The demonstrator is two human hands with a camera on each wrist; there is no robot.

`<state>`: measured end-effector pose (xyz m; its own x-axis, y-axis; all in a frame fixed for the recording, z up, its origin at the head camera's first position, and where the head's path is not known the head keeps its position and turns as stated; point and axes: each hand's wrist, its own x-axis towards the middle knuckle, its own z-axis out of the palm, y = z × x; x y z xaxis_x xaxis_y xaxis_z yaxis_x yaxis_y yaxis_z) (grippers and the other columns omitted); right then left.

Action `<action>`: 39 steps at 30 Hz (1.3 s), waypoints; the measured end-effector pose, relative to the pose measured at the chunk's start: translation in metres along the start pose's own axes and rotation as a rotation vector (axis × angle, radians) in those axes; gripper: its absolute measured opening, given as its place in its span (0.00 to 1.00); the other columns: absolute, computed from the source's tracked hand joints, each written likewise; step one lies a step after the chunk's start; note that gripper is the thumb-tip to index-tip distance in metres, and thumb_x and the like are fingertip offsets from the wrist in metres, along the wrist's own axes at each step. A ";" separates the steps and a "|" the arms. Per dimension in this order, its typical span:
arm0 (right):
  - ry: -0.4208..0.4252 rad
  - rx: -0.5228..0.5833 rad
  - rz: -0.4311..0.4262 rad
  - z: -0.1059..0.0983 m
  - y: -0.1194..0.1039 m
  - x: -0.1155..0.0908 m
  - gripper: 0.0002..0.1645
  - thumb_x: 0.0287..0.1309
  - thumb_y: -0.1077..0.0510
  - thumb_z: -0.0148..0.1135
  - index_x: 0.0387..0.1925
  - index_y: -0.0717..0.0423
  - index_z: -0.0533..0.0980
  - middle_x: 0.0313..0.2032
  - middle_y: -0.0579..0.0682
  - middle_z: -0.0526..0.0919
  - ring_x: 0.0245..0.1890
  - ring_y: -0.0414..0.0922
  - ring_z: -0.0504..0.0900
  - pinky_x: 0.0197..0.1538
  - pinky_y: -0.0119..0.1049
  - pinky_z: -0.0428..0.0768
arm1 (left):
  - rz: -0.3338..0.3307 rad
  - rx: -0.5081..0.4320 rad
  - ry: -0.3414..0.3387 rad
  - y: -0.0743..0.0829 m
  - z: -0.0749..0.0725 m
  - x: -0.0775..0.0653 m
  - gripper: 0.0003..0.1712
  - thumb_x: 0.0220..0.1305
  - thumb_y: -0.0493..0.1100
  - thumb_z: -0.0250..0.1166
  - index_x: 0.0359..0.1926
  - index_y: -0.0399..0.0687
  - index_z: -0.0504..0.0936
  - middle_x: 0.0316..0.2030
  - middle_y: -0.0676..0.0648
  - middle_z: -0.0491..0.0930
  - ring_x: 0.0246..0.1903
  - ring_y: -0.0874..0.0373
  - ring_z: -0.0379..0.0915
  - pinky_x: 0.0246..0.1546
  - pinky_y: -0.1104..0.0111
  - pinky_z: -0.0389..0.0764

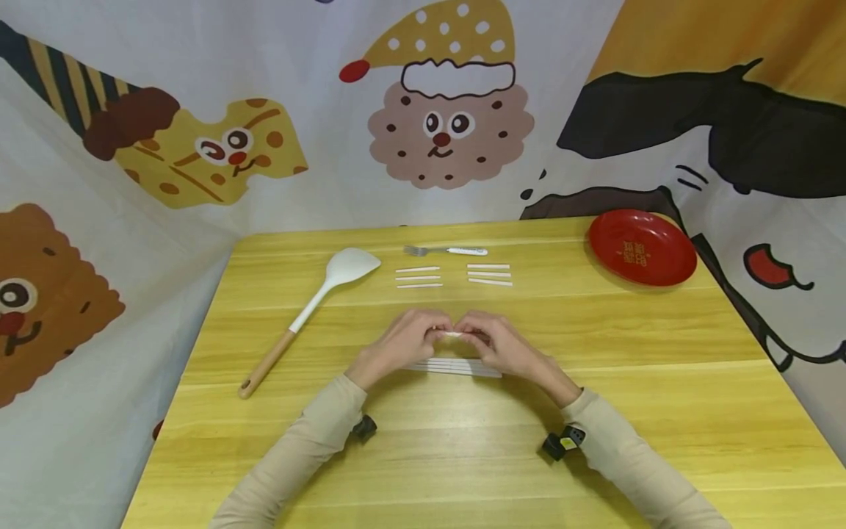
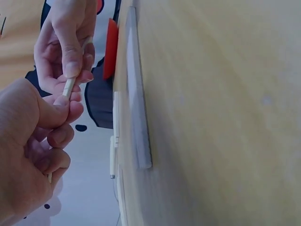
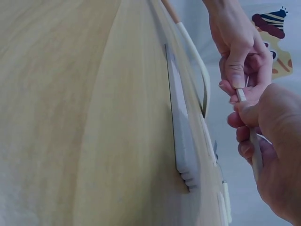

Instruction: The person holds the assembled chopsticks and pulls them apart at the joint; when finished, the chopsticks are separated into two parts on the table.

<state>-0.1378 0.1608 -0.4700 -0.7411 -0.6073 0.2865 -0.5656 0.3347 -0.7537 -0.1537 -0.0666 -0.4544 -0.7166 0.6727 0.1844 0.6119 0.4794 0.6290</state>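
In the head view, my left hand (image 1: 406, 338) and my right hand (image 1: 504, 344) meet over the middle of the table. Between them is a slim white stick (image 1: 453, 334), shaped like a chopstick. Each hand pinches it between thumb and fingers, and only a short stretch (image 2: 69, 87) shows between the fingertips in the left wrist view. The right wrist view shows more of the white stick (image 3: 256, 155) running back through the right palm. Below the hands lie several long white sticks (image 1: 456, 366), side by side on the wood.
Beyond the hands lie two groups of short white sticks, one left (image 1: 418, 278) and one right (image 1: 489, 274). A fork (image 1: 463, 251) lies behind them. To the left is a white spatula (image 1: 346, 268) with a wooden handle; a red plate (image 1: 642, 250) stands at the back right.
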 end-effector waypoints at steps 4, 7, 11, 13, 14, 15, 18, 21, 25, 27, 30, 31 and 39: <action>0.002 -0.010 0.001 -0.001 -0.001 0.001 0.13 0.58 0.77 0.62 0.42 0.64 0.82 0.38 0.59 0.85 0.33 0.53 0.83 0.37 0.31 0.84 | 0.007 -0.005 -0.007 -0.001 -0.003 -0.001 0.20 0.51 0.19 0.59 0.36 0.43 0.86 0.30 0.46 0.85 0.24 0.62 0.68 0.24 0.75 0.70; -0.003 -0.012 -0.007 -0.001 -0.001 0.001 0.13 0.58 0.77 0.62 0.42 0.64 0.82 0.37 0.59 0.85 0.31 0.53 0.82 0.34 0.29 0.82 | -0.002 -0.014 -0.024 -0.001 -0.005 -0.001 0.19 0.53 0.21 0.59 0.38 0.43 0.87 0.32 0.46 0.86 0.24 0.63 0.69 0.25 0.76 0.72; -0.005 -0.014 -0.019 -0.001 -0.001 0.002 0.13 0.58 0.76 0.63 0.42 0.63 0.83 0.36 0.58 0.85 0.28 0.52 0.80 0.30 0.27 0.79 | -0.023 -0.022 -0.042 -0.001 -0.008 -0.002 0.18 0.57 0.23 0.60 0.41 0.44 0.88 0.35 0.47 0.88 0.25 0.63 0.71 0.26 0.76 0.75; -0.003 -0.014 -0.020 -0.001 -0.001 0.003 0.13 0.58 0.76 0.63 0.43 0.63 0.83 0.36 0.57 0.85 0.26 0.49 0.78 0.29 0.27 0.77 | -0.030 -0.027 -0.047 -0.001 -0.009 -0.003 0.17 0.58 0.23 0.61 0.41 0.44 0.88 0.35 0.46 0.88 0.25 0.63 0.71 0.26 0.75 0.75; -0.002 -0.012 -0.022 -0.001 -0.001 0.003 0.13 0.59 0.75 0.63 0.43 0.63 0.83 0.36 0.57 0.85 0.26 0.47 0.78 0.28 0.27 0.77 | -0.031 -0.028 -0.049 -0.001 -0.009 -0.003 0.18 0.58 0.23 0.61 0.42 0.44 0.88 0.35 0.46 0.88 0.24 0.64 0.70 0.25 0.75 0.74; -0.001 -0.011 -0.025 -0.001 -0.001 0.003 0.12 0.60 0.75 0.63 0.44 0.62 0.83 0.36 0.57 0.85 0.26 0.44 0.76 0.28 0.26 0.76 | -0.028 -0.026 -0.051 -0.002 -0.010 -0.003 0.18 0.58 0.23 0.60 0.42 0.44 0.88 0.35 0.46 0.88 0.24 0.64 0.70 0.25 0.75 0.74; 0.029 -0.005 -0.032 -0.005 0.001 0.002 0.14 0.62 0.74 0.62 0.47 0.63 0.83 0.33 0.57 0.83 0.25 0.36 0.71 0.26 0.25 0.73 | -0.043 -0.003 -0.032 -0.006 -0.017 -0.005 0.21 0.60 0.24 0.59 0.46 0.47 0.88 0.36 0.46 0.88 0.23 0.66 0.67 0.24 0.76 0.71; 0.100 -0.031 -0.058 -0.013 0.003 -0.002 0.16 0.60 0.76 0.62 0.48 0.65 0.83 0.27 0.56 0.79 0.24 0.33 0.67 0.24 0.25 0.69 | -0.070 -0.008 0.014 -0.012 -0.028 -0.011 0.23 0.63 0.24 0.57 0.49 0.47 0.89 0.35 0.44 0.87 0.22 0.66 0.64 0.23 0.76 0.68; 0.174 -0.090 -0.074 -0.025 0.004 -0.003 0.16 0.58 0.76 0.63 0.47 0.65 0.84 0.24 0.55 0.77 0.23 0.32 0.65 0.22 0.24 0.67 | -0.092 -0.070 0.050 -0.017 -0.041 -0.018 0.20 0.66 0.25 0.55 0.51 0.41 0.88 0.31 0.42 0.84 0.21 0.64 0.61 0.21 0.75 0.64; 0.176 -0.111 -0.067 -0.029 0.004 -0.002 0.15 0.60 0.74 0.63 0.48 0.65 0.84 0.25 0.54 0.78 0.23 0.32 0.66 0.23 0.25 0.68 | -0.091 -0.092 0.046 -0.018 -0.045 -0.018 0.19 0.67 0.27 0.55 0.52 0.39 0.87 0.32 0.41 0.84 0.21 0.64 0.60 0.21 0.75 0.64; 0.173 -0.126 -0.050 -0.032 0.005 -0.001 0.14 0.61 0.73 0.63 0.48 0.64 0.84 0.27 0.55 0.81 0.24 0.33 0.70 0.25 0.25 0.72 | -0.094 -0.108 0.050 -0.019 -0.048 -0.018 0.19 0.67 0.28 0.56 0.53 0.39 0.86 0.34 0.40 0.84 0.21 0.65 0.61 0.22 0.75 0.66; 0.175 -0.130 -0.043 -0.033 0.006 -0.001 0.14 0.61 0.72 0.63 0.47 0.64 0.84 0.29 0.56 0.82 0.25 0.33 0.71 0.26 0.26 0.74 | -0.098 -0.110 0.057 -0.019 -0.048 -0.018 0.18 0.68 0.28 0.56 0.53 0.39 0.86 0.35 0.40 0.84 0.21 0.64 0.62 0.22 0.75 0.67; 0.195 -0.167 0.016 -0.055 0.010 -0.010 0.13 0.62 0.73 0.59 0.46 0.64 0.83 0.35 0.57 0.84 0.30 0.39 0.75 0.32 0.26 0.75 | -0.127 -0.034 0.136 -0.026 -0.059 -0.022 0.14 0.74 0.34 0.58 0.54 0.42 0.85 0.41 0.43 0.80 0.29 0.60 0.67 0.28 0.72 0.72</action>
<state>-0.1556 0.2102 -0.4478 -0.7971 -0.4559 0.3960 -0.5931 0.4676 -0.6554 -0.1734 -0.1278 -0.4300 -0.8272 0.5247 0.2008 0.5038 0.5346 0.6785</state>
